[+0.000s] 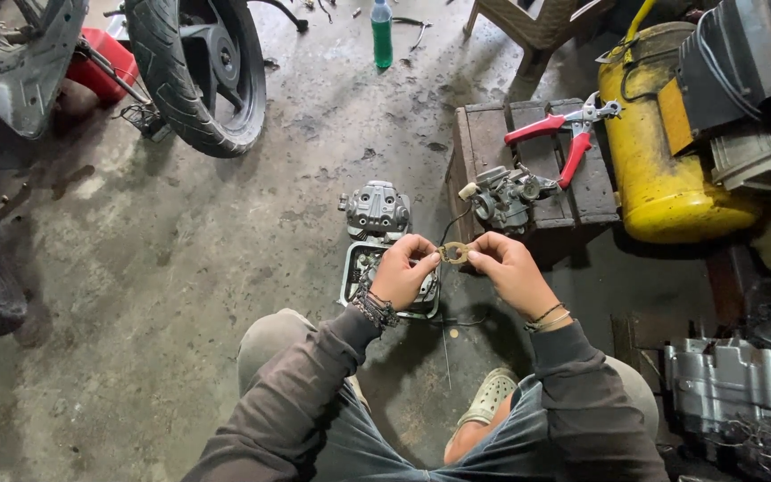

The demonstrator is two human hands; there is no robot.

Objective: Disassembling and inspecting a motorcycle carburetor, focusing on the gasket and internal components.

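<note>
Yellow compressor tank (662, 152) stood at right, motorcycle tyre (198, 71) at upper left. Wooden crate (493, 134) carried carburettor (503, 196) and red-handled pliers (557, 134). Engine cylinder head (377, 212) sat on concrete just beyond hands. Left hand (401, 272) and right hand (509, 270) both pinched shut on small brownish ring gasket (454, 253), held between them above floor. Judged best practice: grip edges lightly, avoid bending, check faces for tears.
</note>
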